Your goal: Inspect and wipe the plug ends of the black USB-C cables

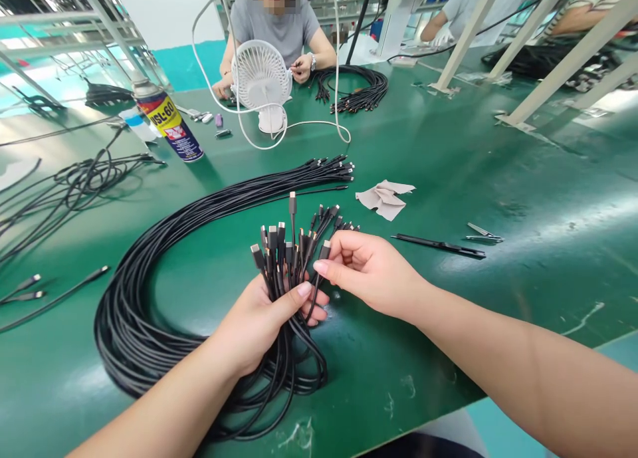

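Observation:
A bunch of black USB cables (286, 351) is gripped near its plug ends by my left hand (264, 312), thumb across the front. The plugs fan upward above the fist, several with bare metal tips. Between thumb and forefinger, my right hand (369, 268) pinches one cable plug (323, 250) at the right side of the bunch. The cable lengths curve left in a thick loop (124, 292) on the table. Their other plug ends (339, 169) lie together beyond my hands.
On the green table (473, 325) lie a crumpled cloth (385, 197), black tweezers (438, 245) and small metal tweezers (484, 233). A spray can (172, 125) and white fan (262, 79) stand farther back. Loose cables (90, 179) lie left. A co-worker (274, 19) sits opposite.

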`<state>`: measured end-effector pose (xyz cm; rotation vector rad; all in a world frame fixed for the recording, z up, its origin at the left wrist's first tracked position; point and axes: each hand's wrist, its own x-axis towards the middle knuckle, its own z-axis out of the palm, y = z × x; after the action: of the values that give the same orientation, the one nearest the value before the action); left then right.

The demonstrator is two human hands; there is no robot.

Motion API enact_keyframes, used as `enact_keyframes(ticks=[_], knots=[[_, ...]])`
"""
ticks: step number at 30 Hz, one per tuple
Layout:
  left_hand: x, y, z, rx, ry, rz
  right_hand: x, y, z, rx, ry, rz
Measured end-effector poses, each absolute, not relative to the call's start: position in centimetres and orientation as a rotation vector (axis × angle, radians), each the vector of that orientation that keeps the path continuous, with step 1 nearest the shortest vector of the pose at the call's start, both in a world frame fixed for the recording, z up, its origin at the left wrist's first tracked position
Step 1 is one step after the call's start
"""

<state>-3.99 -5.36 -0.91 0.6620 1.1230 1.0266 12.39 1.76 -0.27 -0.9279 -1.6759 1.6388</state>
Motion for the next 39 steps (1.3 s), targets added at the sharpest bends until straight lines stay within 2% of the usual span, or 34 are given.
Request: enact_keyframes(ticks=[5, 15, 23, 39], knots=[[-4.0, -5.3, -0.7, 0.693, 1.141, 1.015, 12.4, 1.9, -0.4, -0.81, -1.605, 1.818], [-4.1, -5.3, -1.1, 0.756, 1.202, 1.079, 12.3, 2.1, -0.8, -0.753, -1.452, 1.978], [-3.8, -5.4, -1.1, 0.763, 1.226, 1.128, 12.1, 1.6, -0.3, -0.905, -1.436, 1.885], [-3.8, -5.4, -1.0, 0.733, 1.211, 1.073, 12.4, 1.4, -0.2, -0.832, -1.563, 1.841]])
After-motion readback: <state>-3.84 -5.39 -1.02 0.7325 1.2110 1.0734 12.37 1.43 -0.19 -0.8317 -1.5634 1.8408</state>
